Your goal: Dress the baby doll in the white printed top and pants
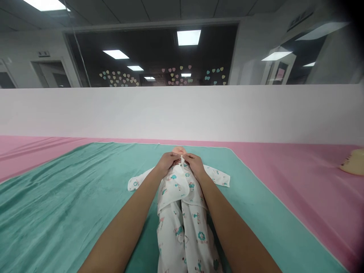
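Observation:
A baby doll (179, 150) lies on its back on a teal blanket (71, 197), dressed in a white printed romper (182, 212) with sleeves spread to both sides. My left hand (167, 163) and my right hand (195, 163) meet at the doll's neck. Both are closed in a pinch on the romper's collar, where a small white tie or flap shows between the fingers. Only the top of the doll's head shows past my hands.
The teal blanket covers a pink sheet (298, 178) on a wide surface. A low white partition (182, 113) runs along the far side. A pale yellow object (354, 162) lies at the right edge. Windows with heart stickers are behind.

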A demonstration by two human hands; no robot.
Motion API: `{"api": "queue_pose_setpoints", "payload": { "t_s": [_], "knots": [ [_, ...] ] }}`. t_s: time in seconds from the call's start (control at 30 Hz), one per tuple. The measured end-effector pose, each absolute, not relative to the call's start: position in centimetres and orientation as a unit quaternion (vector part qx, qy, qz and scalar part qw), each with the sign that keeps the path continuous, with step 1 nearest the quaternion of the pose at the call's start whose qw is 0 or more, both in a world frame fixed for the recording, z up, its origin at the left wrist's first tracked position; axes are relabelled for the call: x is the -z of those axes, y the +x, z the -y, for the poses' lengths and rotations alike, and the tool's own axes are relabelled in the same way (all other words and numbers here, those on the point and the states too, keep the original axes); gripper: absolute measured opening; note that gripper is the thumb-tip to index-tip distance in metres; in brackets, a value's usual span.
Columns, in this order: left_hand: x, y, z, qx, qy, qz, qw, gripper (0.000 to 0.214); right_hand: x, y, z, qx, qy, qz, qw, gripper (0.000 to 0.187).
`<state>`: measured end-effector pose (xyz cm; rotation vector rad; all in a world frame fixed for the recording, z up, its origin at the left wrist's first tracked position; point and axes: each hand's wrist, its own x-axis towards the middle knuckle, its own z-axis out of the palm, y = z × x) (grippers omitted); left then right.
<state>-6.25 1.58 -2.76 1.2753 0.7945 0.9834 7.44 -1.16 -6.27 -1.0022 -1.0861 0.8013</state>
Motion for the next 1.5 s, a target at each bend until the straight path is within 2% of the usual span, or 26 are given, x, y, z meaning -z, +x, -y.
{"api": "queue_pose_setpoints", "payload": {
  "t_s": [0.33,0.47,0.7,0.87,0.93,1.13,1.5],
  "knots": [
    [2.9,-6.1,-1.5,-0.432,0.6,-0.379,0.557,0.013,6.8,7.9,1.0,-0.404,-0.421,0.47,0.662,0.021],
    [2.7,-5.9,-1.4,-0.422,0.629,-0.391,0.523,0.021,6.9,8.0,1.0,-0.427,-0.41,0.477,0.65,0.021],
    [2.4,-5.7,-1.3,-0.417,0.692,-0.433,0.399,0.033,5.9,7.5,1.4,-0.388,-0.448,0.518,0.617,0.025],
    [2.2,-5.5,-1.2,-0.412,0.709,-0.456,0.347,0.02,5.3,7.1,1.6,-0.365,-0.481,0.528,0.597,0.025],
    [2.2,-5.5,-1.2,-0.422,0.692,-0.462,0.36,0.012,5.3,7.1,1.5,-0.358,-0.49,0.53,0.593,0.026],
    [2.8,-5.8,-1.4,-0.43,0.631,-0.434,0.479,0.014,5.5,7.4,1.4,-0.336,-0.514,0.533,0.582,0.029],
    [3.2,-6.4,-1.7,-0.434,0.618,-0.361,0.547,0.02,5.7,7.5,1.4,-0.336,-0.503,0.537,0.588,0.031]
  ]
}}
